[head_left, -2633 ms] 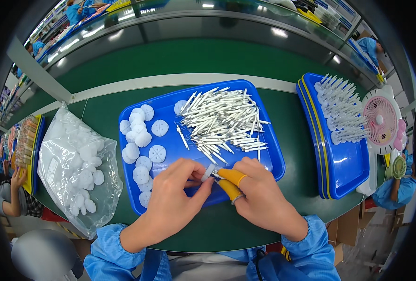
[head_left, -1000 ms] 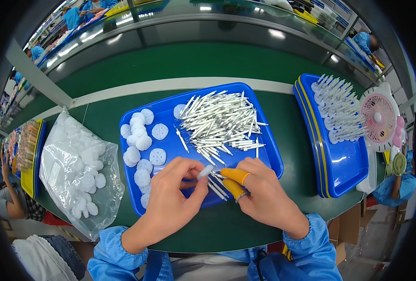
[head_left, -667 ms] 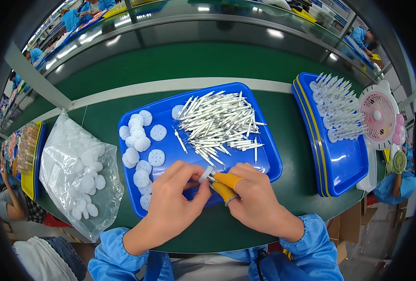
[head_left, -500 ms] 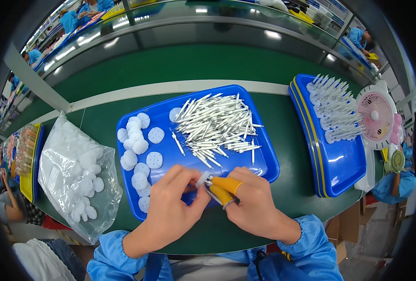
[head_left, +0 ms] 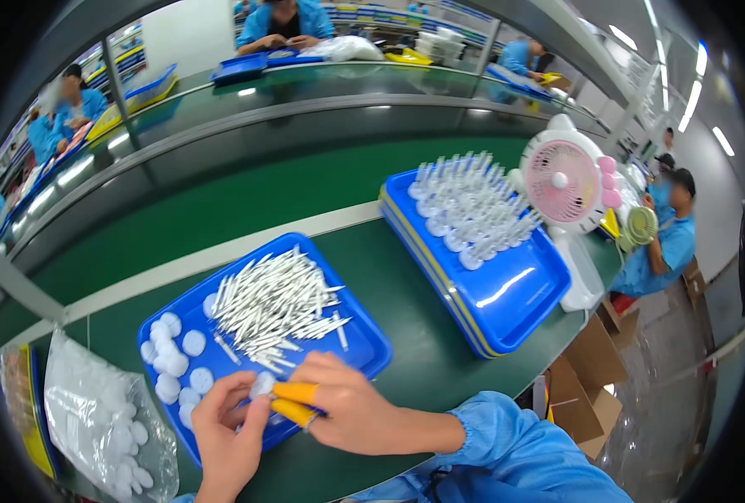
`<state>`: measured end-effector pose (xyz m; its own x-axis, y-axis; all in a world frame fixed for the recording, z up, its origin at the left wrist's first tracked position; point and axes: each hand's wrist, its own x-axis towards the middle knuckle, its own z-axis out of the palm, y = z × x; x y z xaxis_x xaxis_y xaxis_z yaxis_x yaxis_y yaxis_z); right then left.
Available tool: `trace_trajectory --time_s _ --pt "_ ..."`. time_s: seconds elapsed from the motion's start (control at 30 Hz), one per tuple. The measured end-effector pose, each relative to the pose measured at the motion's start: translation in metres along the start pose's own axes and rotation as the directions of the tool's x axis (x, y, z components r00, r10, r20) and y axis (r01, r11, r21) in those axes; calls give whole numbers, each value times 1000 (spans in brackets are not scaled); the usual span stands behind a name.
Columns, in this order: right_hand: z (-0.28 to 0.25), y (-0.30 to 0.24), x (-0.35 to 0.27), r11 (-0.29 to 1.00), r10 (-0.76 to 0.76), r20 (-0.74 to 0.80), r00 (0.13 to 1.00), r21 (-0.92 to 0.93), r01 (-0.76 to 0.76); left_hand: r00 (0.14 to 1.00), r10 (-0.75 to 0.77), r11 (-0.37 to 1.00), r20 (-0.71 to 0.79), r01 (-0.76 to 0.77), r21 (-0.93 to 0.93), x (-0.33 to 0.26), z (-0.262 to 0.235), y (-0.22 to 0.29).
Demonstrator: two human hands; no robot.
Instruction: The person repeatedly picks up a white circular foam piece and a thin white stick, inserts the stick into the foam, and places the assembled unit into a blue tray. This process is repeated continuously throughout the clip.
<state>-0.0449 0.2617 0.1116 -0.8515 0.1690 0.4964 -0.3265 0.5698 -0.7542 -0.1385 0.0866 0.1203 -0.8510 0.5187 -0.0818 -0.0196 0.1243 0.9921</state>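
Lower left, the left hand pinches a white disc; the right hand's grip is unclear. Stick-fitted discs stand upper right; many loose sticks and bare discs lie unjoined.

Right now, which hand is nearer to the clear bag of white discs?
Left hand: it is just right of the clear bag, not touching it. The right hand is farther right, beyond the left.

Bright tube lights hang above a grey floor.
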Motion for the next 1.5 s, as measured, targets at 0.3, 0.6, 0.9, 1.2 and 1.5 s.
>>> trace_trajectory --time_s 0.3,0.6,0.9,1.2,1.5 --pt "-9 -10 -2 992 -28 71 997 -118 36 946 319 944 57 -323 71 0 -9 -4" --pt "-12 -10 -1 985 -79 70 994 -148 89 932 358 923 51 -362 129 -2 -5 -7" --pt "-15 -17 2 992 -60 155 986 -97 75 930 362 917 61 -367 159 -2 -6 -8" --pt "-17 -13 -2 984 -82 108 991 -146 98 935 351 926 50 -355 133 -1 -5 -7" --pt "-18 -10 1 981 -56 119 991 -179 77 918 381 904 108 -395 167 -4 -3 -4"
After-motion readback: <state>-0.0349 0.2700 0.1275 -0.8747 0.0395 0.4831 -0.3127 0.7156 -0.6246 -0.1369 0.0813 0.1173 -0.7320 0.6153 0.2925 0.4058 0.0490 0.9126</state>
